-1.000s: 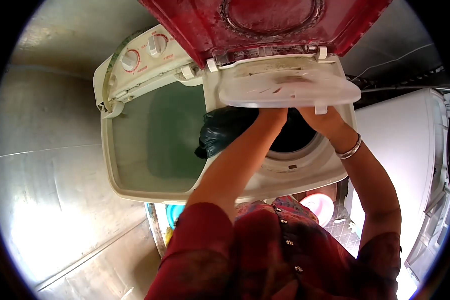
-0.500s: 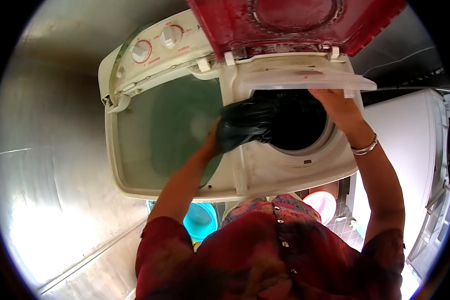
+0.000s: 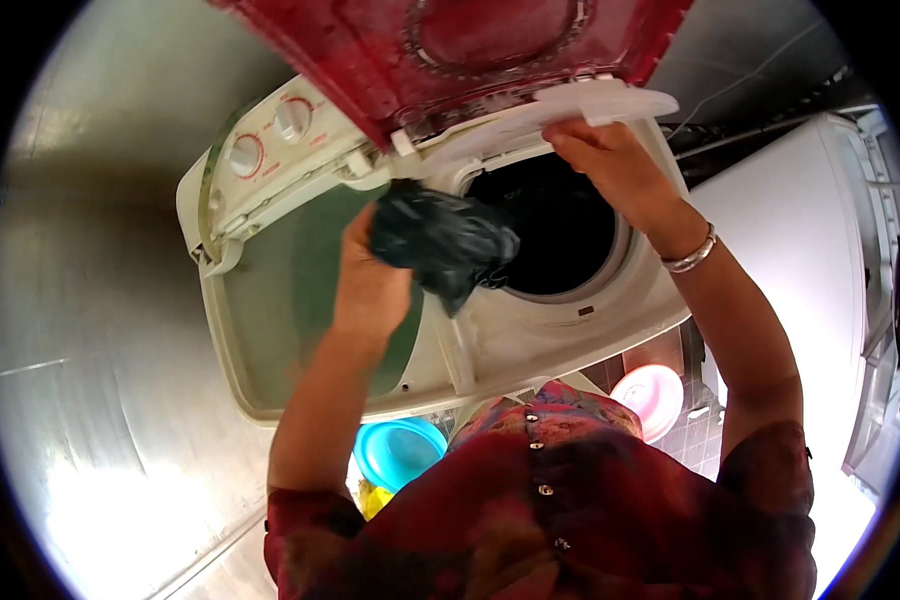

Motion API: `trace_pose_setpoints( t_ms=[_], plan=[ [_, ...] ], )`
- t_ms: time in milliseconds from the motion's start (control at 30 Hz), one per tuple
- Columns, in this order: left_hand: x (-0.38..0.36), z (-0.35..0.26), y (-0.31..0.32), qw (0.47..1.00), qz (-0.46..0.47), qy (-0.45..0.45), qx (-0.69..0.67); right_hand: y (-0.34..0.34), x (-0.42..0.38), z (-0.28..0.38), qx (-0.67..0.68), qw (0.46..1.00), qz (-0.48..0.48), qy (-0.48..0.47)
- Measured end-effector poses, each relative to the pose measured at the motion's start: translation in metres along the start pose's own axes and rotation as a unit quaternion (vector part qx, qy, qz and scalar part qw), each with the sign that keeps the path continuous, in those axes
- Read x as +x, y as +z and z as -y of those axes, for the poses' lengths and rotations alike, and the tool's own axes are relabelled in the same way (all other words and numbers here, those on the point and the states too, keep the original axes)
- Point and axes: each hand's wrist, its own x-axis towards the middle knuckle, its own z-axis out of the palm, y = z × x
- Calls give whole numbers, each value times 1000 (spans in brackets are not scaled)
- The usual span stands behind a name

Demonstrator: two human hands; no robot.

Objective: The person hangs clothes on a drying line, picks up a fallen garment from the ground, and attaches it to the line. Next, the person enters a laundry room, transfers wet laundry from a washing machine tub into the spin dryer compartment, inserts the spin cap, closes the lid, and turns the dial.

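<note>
The left hand (image 3: 370,285) grips a dark bundle (image 3: 445,245) above the divider (image 3: 459,352) between tub (image 3: 232,365) and drum (image 3: 570,250); the right hand (image 3: 615,170) holds the clear lid (image 3: 632,103). The bundle looks soft, light and slippery, best grasped by its folds.

Red lettering (image 3: 318,140) by the dials (image 3: 245,156) is illegibly small.

Left wall (image 3: 80,270) is dull silver and metal-looking, with a strong white glare low down. At right, 1 large white boxy unit (image 3: 785,290) stands near a darker grey wall (image 3: 715,50), across which 1 thin pale wire (image 3: 752,76) runs. Tiled floor (image 3: 698,440) shows below, with 1 blue basin (image 3: 400,455) and 1 pink basin (image 3: 652,402).
</note>
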Motion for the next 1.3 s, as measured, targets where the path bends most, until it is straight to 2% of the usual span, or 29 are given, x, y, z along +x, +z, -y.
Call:
trace_pose_setpoints(
  t_ms=[67, 100, 133, 167, 200, 233, 267, 333, 367, 400, 433, 467, 533, 600, 667, 733, 767, 800, 833, 867, 900, 967, 1000, 1033, 1067, 1167, 1267, 1300],
  plan=[
    [11, 15, 38, 998, 24, -2, -61, -6, 0, 6, 14, 999, 20, 37],
    [18, 29, 56, 995, 1, -14, -97, -10, -3, 15, -27, 998, 32, 53],
    [23, 40, 74, 992, 23, -15, -122, -11, -4, 8, -26, 998, 28, 58],
    [32, 58, 85, 998, 21, -24, -55, -11, -4, -2, -7, 1000, 15, 17],
    [44, 81, 85, 989, 48, -5, 137, -13, -5, -9, 11, 1000, 2, -24],
    [50, 88, 97, 941, 45, 38, 332, -23, -7, -10, -37, 999, 2, -23],
    [58, 102, 103, 917, 92, -44, 386, -28, -8, -14, -37, 999, -1, -21],
    [65, 177, 78, 838, 228, 27, 495, -33, -10, -27, 2, 1000, -17, 19],
    [69, 185, 76, 836, 229, 27, 497, -35, -10, -37, -35, 999, -9, -20],
    [71, 188, 75, 819, 239, 5, 521, -34, -11, -42, -31, 999, -10, -20],
    [73, 193, 71, 800, 248, -17, 546, -32, -13, -45, -75, 992, -33, -95],
    [79, 201, 58, 781, 274, 23, 561, -29, -15, -48, -121, 976, -55, -170],
    [75, 180, 55, 779, 294, -2, 554, -26, -17, -58, -135, 968, -73, -198],
    [52, 116, 73, 758, 265, 79, 590, -26, -18, -60, -120, 986, -40, -111],
    [28, 69, 63, 714, 261, 110, 640, -25, -16, -56, -118, 983, -43, -132],
    [-3, 44, 38, 728, 193, 110, 648, -20, -8, -61, -222, 958, -36, -175],
    [-17, 32, 39, 721, 140, 138, 665, -18, -6, -65, -220, 958, -29, -179],
    [-31, 22, 39, 711, 86, 164, 679, -19, -5, -72, -253, 912, -5, -322],
    [-41, 19, 32, 687, 68, 188, 698, -20, -3, -82, -278, 844, 19, -459],
    [-47, 18, 29, 689, 55, 181, 700, -22, 5, -103, -313, 764, -17, -564],
    [-52, 15, 28, 681, 73, 173, 708, -20, 8, -103, -349, 744, 36, -569],
    [-56, 19, 25, 689, 84, 163, 702, -2, 13, -97, -455, 774, 244, -366],
    [-52, 23, 28, 693, 73, 158, 699, 5, 18, -90, -510, 753, 341, -238],
    [-44, 24, 34, 717, 39, 184, 671, 11, 22, -86, -538, 725, 399, -162],
    [-34, 22, 37, 739, 4, 209, 641, 20, 23, -86, -550, 708, 422, -131],
    [2, 8, 27, 761, 15, 208, 614, 51, 21, -98, -598, 662, 443, -86],
    [17, 10, 13, 756, 0, 225, 614, 77, 21, -111, -624, 649, 432, -58],
    [16, 12, 11, 757, 22, 226, 613, 85, 22, -122, -626, 641, 440, -58]
  ],
)
